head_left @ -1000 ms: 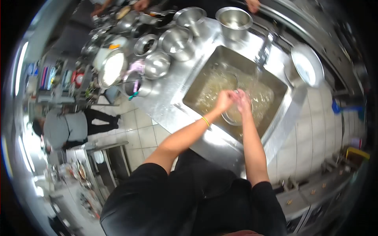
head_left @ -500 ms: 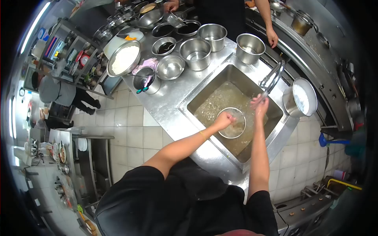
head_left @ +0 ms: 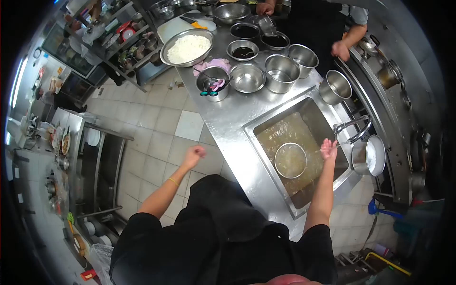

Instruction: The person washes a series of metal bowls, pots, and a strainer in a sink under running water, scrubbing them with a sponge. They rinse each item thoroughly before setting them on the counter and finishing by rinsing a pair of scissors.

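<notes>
Head view shows me my right hand (head_left: pixel 328 148) with fingers spread, empty, held over the sink (head_left: pixel 266 124) just below the faucet (head_left: pixel 352 124). A round strainer (head_left: pixel 290 160) sits in the murky water beside that hand, not touching it. My left hand (head_left: pixel 194 154) is curled into a loose fist, out over the tiled floor (head_left: pixel 156 137), holding nothing I can make out.

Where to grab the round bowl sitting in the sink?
Probably the near rim of the bowl, from above. It sits upright and open in the sink, rim exposed, nothing covering it. The right hand is closest.
</notes>
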Available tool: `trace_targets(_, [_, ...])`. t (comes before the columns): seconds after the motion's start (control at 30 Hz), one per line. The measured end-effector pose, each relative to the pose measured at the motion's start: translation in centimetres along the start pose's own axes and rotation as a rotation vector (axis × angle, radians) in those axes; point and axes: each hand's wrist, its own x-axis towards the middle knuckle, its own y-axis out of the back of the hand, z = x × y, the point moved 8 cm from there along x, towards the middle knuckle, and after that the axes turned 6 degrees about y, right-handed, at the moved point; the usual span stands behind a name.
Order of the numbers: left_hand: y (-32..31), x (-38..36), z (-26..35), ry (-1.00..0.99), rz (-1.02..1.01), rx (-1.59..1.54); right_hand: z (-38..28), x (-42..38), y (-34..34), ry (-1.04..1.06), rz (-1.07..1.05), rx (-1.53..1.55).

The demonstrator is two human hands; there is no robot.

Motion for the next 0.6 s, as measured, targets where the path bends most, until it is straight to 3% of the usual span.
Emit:
trace_targets(0.07, [4.9, 0.0, -5.1, 0.035, 0.044, 0.017, 2.0, -2.5, -1.0, -0.044, 0.053, -0.103])
trace_targets(0.13, [9.3, -0.2, -11.0, 0.209, 0.086, 0.003, 3.9, -6.5, -3.9, -0.11, 0.064, -0.109])
trace_targets(0.2, [12.7, -1.2, -15.7, 0.329, 0.053, 0.139, 5.6, -9.5, -7.3, -0.151, -0.244, -0.17])
trace_targets(0.27, [16.8, -0.8, -20.3, 0.421, 0.002, 0.293, 6.8, -11.2, -7.8, -0.08, -0.279, -0.209])
trace_targets(0.33, [17.8, -0.5, -25.0, 0.203, -0.391, 0.639, 8.4, -14.3, -8.3, 0.042, -0.304, -0.175])
trace_targets(0.37, [19.1, 0.0, -26.8, 0.191, -0.416, 0.641, 8.9, -15.4, -8.1, 0.065, -0.289, -0.175])
trace_targets(0.47, [20.7, 2.8, -28.5, 0.125, -0.602, 0.604, 10.7, -16.3, -3.9, 0.268, -0.146, -1.022])
trace_targets(0.53, [22.8, 5.6, -27.2, 0.235, -0.343, 0.427, 10.8, -16.7, -3.1, 0.373, -0.006, -1.594])
trace_targets(0.57, [23.9, 6.4, -27.1, 0.64, -0.172, 0.152, 11.0, -17.9, -3.5, 0.366, 0.023, -1.596])
trace_targets(0.6, [23.9, 7.2, -25.9, 0.648, -0.196, 0.169, 11.1, -19.5, -5.5, 0.396, 0.017, -1.701])
